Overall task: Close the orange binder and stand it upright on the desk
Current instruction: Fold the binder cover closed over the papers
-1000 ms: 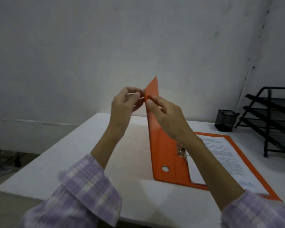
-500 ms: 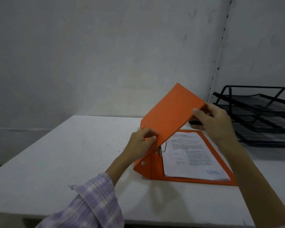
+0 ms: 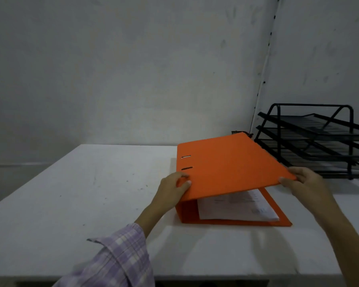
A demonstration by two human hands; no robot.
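The orange binder (image 3: 228, 164) lies on the white desk (image 3: 71, 193) with its front cover swung almost flat over the white printed pages (image 3: 236, 206). A narrow gap stays open at the near edge, where the pages and the back cover show. My left hand (image 3: 170, 189) grips the cover's near left corner by the spine, thumb on top. My right hand (image 3: 301, 179) pinches the cover's near right corner.
A black wire three-tier letter tray (image 3: 315, 141) stands at the back right against the wall, close behind the binder. Something small and dark (image 3: 239, 132) peeks out behind the binder's far edge. The grey wall rises right behind the desk.
The cover has swung from upright down over the pages, nearly flat now. Both hands went with it, shifting from its top edge to its near corners. The view has turned to the right.
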